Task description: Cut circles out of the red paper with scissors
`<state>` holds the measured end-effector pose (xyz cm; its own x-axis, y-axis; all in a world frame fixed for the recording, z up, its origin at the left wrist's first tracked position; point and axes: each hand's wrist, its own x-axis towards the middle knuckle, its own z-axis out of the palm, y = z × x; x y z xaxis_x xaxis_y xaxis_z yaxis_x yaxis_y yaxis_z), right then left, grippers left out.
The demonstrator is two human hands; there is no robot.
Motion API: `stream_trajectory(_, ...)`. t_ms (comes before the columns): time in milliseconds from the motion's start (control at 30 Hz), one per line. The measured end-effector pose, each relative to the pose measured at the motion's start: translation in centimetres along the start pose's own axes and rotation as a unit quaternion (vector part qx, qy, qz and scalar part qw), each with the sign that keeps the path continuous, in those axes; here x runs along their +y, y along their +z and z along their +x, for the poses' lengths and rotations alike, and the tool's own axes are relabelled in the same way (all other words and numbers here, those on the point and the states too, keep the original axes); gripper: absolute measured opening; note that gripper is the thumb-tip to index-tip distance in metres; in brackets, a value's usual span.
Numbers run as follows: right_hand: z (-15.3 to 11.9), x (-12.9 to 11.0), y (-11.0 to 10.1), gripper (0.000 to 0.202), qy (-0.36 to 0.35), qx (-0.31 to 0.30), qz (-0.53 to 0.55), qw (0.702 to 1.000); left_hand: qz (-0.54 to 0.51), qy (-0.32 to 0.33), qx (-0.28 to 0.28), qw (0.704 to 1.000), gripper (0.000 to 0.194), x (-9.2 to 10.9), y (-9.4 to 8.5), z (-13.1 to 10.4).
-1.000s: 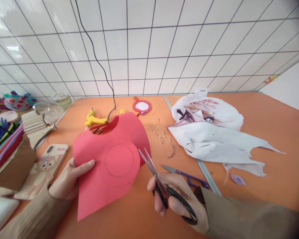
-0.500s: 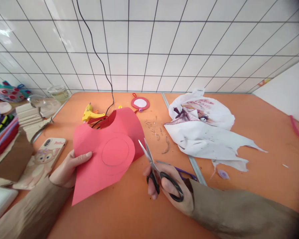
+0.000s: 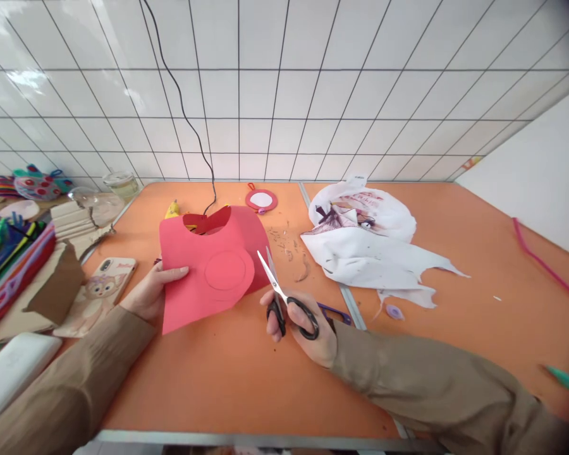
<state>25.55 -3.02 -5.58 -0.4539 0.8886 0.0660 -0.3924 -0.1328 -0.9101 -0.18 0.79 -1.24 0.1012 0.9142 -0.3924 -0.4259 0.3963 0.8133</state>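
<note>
Glue gun (image 3: 172, 209) behind red sheet (image 3: 192, 298)

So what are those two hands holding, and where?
The left hand grips the red sheet by its left edge, thumb on top; the right hand holds open scissors by their black handles.

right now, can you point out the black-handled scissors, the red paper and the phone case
black-handled scissors (image 3: 279, 290): head view, on the metal near the pivot
red paper (image 3: 189, 297): head view, on its flat front, left of the drawn circles
phone case (image 3: 105, 287): head view, on the printed cartoon face
</note>
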Motion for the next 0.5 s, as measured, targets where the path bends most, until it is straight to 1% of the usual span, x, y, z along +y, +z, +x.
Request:
stream_trajectory(67, 0.0, -0.1, 0.0, 0.04, -0.004, 0.012, 0.006, 1.0, 0.017, 0.007, -0.004, 1.0, 0.031, 0.7, 0.3, 0.1)
stream_trajectory(167, 0.3, -0.5, 0.1, 0.04, -0.008, 0.026, 0.026, 0.999, 0.048, 0.026, -0.016, 0.998, 0.024, 2.4, 0.9, 0.4)
stream_trajectory(267, 0.5, -1.4, 0.1, 0.039, -0.015, 0.038, 0.046, 0.998, 0.057, 0.049, -0.021, 0.997, 0.028, 4.5, 2.1, 0.5)
stream_trajectory(333, 0.5, -2.1, 0.1, 0.039, -0.022, 0.04, 0.05, 0.998, 0.053, 0.076, -0.043, 0.995, 0.035, 5.8, 3.1, 0.5)
stream_trajectory(400, 0.4, -2.8, 0.1, 0.038, -0.029, 0.036, 0.051, 0.998, 0.048, 0.116, -0.067, 0.99, 0.04, 6.8, 3.8, 0.5)
stream_trajectory(500, 0.2, -3.4, -0.3, 0.039, -0.047, 0.0, 0.028, 0.999, 0.067, 0.155, -0.092, 0.981, 0.034, 7.5, 4.3, 0.8)
